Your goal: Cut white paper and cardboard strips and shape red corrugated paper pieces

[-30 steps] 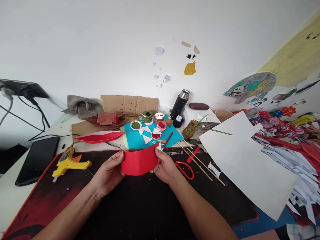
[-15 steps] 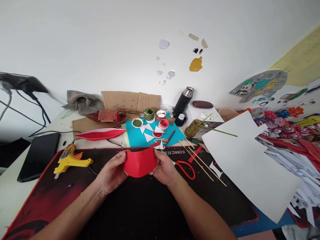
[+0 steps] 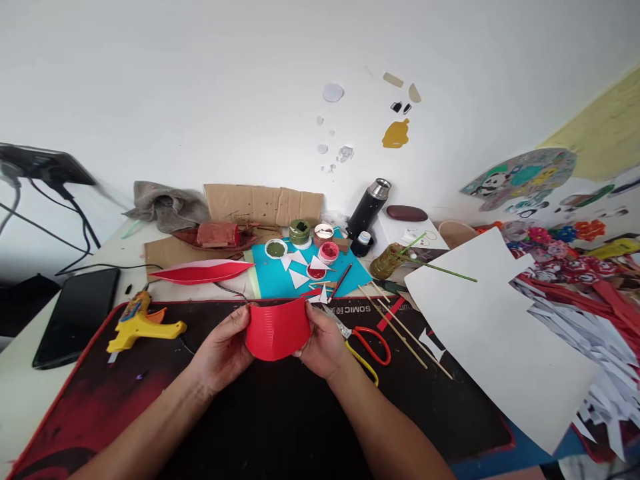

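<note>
A curved piece of red card (image 3: 279, 331) with fine ridges is held up above the black desk mat (image 3: 250, 427). My left hand (image 3: 227, 350) grips its left edge, thumb on the near face. At its right edge my right hand (image 3: 323, 341) pinches it in the same way; the fingers behind the card are partly hidden. Just right of my right hand lie scissors (image 3: 371, 345) with red and yellow handles. A yellow glue gun (image 3: 145, 325) rests to the left on the mat. Beyond it lies a red and white paper boat shape (image 3: 203, 271).
Open paint pots (image 3: 300, 233) and white paper scraps (image 3: 299, 279) sit on a blue sheet (image 3: 267, 283). Thin wooden sticks (image 3: 407, 340) and a large white sheet (image 3: 495, 333) lie to the right. A black flask (image 3: 369, 208) stands by the wall; a phone (image 3: 77, 319) is far left.
The red card and both hands have shifted slightly left and down. More of the scissors, including the yellow handle, now shows beside my right hand. My view has moved a little.
</note>
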Demonstrator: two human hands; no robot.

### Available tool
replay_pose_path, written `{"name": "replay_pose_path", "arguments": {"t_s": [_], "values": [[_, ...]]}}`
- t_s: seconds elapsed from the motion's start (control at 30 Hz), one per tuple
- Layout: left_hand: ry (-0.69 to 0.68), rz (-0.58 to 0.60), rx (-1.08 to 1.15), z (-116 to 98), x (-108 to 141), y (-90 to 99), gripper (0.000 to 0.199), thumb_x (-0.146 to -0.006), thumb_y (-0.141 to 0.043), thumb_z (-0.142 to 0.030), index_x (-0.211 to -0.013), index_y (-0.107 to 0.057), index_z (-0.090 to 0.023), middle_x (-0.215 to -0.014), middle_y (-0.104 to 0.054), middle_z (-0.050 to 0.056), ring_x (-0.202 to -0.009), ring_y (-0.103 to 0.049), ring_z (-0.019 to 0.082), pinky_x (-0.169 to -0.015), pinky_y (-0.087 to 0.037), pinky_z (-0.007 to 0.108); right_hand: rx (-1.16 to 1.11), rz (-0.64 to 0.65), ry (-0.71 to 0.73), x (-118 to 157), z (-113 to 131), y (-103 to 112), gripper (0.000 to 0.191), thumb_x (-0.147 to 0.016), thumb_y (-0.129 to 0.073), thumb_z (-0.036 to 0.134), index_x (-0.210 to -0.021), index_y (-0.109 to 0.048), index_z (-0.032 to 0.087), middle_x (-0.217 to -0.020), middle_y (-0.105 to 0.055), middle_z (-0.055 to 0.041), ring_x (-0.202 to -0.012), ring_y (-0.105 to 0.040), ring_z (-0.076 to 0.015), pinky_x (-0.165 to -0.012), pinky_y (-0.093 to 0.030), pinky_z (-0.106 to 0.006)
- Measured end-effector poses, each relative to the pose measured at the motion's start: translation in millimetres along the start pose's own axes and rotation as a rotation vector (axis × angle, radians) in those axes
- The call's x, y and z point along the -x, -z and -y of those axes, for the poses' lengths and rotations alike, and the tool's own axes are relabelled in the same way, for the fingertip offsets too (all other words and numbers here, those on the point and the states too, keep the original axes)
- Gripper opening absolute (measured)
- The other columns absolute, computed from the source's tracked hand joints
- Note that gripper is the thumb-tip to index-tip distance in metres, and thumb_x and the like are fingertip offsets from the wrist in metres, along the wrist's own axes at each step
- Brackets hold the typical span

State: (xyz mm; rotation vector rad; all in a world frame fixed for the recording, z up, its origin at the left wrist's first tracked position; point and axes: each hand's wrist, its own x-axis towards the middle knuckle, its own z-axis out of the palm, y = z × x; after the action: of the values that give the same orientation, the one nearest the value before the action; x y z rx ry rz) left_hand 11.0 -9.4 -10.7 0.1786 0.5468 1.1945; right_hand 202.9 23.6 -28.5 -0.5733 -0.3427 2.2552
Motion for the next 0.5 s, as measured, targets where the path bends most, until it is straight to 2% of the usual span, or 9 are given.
{"name": "replay_pose_path", "arguments": {"t_s": [0.17,0.33,0.5], "values": [[-0.014,-0.038,0.021,1.0,-1.8,-2.1,0.027,-0.071,-0.099,-0.02,-0.093,-0.085,-0.016,-0.094,-0.087,0.006,-0.079,-0.083,0.022,-0.076,-0.069,0.026,0.002,-0.07,-0.004,-3.9,-2.4,-2.8,0.028,-0.093,-0.082,0.043,-0.099,-0.078,0.016,-0.079,-0.08,-0.0014,-0.057,-0.068,-0.0144,-0.044,-0.05,-0.023],[-0.048,-0.146,-0.014,0.8,-6.2,-0.5,0.032,-0.069,-0.101,-0.029,-0.093,-0.084,-0.016,-0.099,-0.087,0.007,-0.081,-0.082,0.023,-0.075,-0.069,0.028,0.049,-0.211,0.072,-6.8,3.4,0.7,0.027,-0.097,-0.078,0.044,-0.1,-0.076,0.017,-0.082,-0.081,-0.0028,-0.057,-0.069,-0.0147,-0.046,-0.051,-0.023],[-0.041,-0.178,-0.158,-11.5,-3.8,1.9,0.044,-0.059,-0.106,-0.035,-0.089,-0.083,-0.014,-0.084,-0.085,0.008,-0.065,-0.078,0.021,-0.06,-0.067,0.028,0.102,-0.277,0.187,-7.9,11.2,6.0,0.031,-0.093,-0.082,0.047,-0.095,-0.074,0.017,-0.076,-0.079,-0.0023,-0.052,-0.067,-0.0142,-0.043,-0.049,-0.022]]}}
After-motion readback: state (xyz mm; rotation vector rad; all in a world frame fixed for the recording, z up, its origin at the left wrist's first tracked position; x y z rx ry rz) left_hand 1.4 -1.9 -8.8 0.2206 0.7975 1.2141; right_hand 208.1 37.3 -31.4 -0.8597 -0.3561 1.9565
